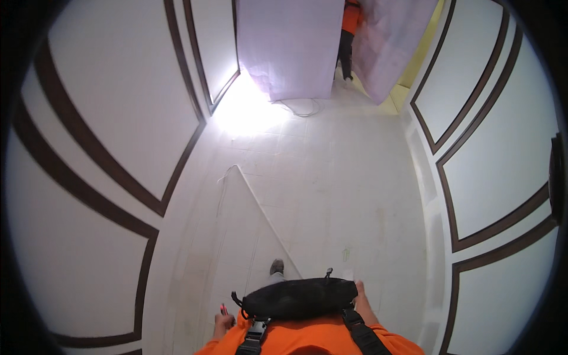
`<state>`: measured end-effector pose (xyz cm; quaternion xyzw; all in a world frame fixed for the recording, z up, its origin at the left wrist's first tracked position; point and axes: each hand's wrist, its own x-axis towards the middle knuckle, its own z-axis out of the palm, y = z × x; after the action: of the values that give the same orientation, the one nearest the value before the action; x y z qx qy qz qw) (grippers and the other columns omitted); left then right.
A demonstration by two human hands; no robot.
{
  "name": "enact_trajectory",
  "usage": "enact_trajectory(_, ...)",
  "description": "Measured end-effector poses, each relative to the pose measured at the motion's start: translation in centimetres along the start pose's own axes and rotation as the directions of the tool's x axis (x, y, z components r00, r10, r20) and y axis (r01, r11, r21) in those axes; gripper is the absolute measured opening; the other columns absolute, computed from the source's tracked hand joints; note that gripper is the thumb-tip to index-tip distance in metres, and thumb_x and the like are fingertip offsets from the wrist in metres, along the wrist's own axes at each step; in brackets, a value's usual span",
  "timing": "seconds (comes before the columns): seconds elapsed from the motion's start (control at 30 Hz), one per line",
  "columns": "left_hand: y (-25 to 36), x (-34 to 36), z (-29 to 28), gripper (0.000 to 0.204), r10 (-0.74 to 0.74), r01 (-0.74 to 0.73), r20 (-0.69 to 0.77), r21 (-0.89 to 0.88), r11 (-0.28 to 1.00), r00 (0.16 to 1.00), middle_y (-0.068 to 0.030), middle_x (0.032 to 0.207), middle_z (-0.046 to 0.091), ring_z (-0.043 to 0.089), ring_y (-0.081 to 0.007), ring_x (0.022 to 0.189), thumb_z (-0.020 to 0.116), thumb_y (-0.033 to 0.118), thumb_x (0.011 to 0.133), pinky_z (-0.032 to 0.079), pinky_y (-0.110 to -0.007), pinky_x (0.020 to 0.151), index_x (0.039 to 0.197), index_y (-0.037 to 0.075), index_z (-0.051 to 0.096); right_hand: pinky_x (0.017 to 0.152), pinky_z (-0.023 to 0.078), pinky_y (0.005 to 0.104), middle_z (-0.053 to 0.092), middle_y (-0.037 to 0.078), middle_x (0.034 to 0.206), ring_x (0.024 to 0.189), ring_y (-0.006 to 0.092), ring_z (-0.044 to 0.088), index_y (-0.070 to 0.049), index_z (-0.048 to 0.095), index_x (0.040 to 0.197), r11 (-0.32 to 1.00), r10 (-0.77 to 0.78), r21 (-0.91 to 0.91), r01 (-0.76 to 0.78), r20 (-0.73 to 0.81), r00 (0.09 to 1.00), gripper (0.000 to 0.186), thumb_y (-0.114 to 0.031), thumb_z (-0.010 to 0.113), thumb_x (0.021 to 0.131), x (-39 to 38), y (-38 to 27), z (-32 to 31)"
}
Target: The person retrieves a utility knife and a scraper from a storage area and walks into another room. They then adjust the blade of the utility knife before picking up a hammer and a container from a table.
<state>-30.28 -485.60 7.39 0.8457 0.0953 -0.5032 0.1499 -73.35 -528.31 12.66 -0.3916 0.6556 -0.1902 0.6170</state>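
My left hand [222,323], low at the left beside the black pouch, is closed around a small hand tool [223,309] with red and dark parts; its exact kind is too small to tell. On the other side of the pouch, my right hand [360,291] shows only in part, its fingers hidden behind the pouch's edge. A small pale patch [349,274] shows close to it, too unclear to name. A long thin white strip [260,205] slants across the floor ahead, and its near end disappears behind the pouch.
White panelled walls with dark trim [155,208] flank the pale tiled floor [331,195]. A thin cord [222,192] lies by the strip's far end. Beyond are a bright light [248,109], a loose cable [307,112], hanging sheets [290,50] and a person [348,41] in orange.
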Motion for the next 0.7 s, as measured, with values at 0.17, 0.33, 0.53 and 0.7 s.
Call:
enact_trajectory(0.17,28.6,6.3,-6.8,0.031,0.413,-0.414,-0.058,-0.008,0.91,0.909,-0.0092,0.058,0.065,0.065,-0.0198,0.051,0.065,0.025,0.087,0.05,-0.036,0.046,0.068,0.002,0.069,0.064,0.057,0.0446,0.072,0.022,0.084,0.073,0.0297,0.073,0.008,0.068,0.086,0.84,0.062,-0.524,-0.139,-0.161,0.985,0.024,-0.014,0.071,0.078,8.3,1.1,0.2)
enact_trajectory(0.33,62.0,2.2,-9.4,0.018,0.572,-0.575,-0.072,-0.03,0.817,0.817,-0.0063,0.073,0.068,0.067,-0.0152,0.059,0.067,0.022,0.09,0.053,-0.031,0.05,0.087,0.004,0.07,0.069,0.057,0.0452,0.072,0.024,0.089,0.081,0.0327,0.073,0.007,0.069,0.088,0.83,0.235,-0.444,-0.339,-0.274,0.933,0.028,-0.018,0.074,0.076,15.4,-7.6,3.3)
enact_trajectory(0.53,81.7,3.0,-5.3,0.017,0.614,-0.623,-0.107,-0.154,0.767,0.782,-0.0067,0.079,0.07,0.069,-0.014,0.064,0.067,0.019,0.093,0.055,-0.029,0.051,0.099,0.002,0.069,0.075,0.057,0.0459,0.073,0.025,0.095,0.09,0.0363,0.073,0.006,0.07,0.091,0.764,0.257,-0.555,-0.329,-0.206,0.944,0.034,-0.022,0.078,0.074,34.4,-18.4,3.7)
enact_trajectory(0.7,83.0,8.8,2.0,0.019,0.435,-0.428,-0.07,0.095,0.899,0.898,-0.0086,0.066,0.067,0.066,-0.0229,0.057,0.069,0.02,0.087,0.049,-0.038,0.049,0.078,0.003,0.068,0.076,0.059,0.0438,0.074,0.024,0.097,0.082,0.0343,0.075,0.003,0.068,0.11,0.663,-0.204,-0.741,0.104,-0.046,0.978,0.041,-0.021,0.077,0.077,55.4,-39.4,3.4)
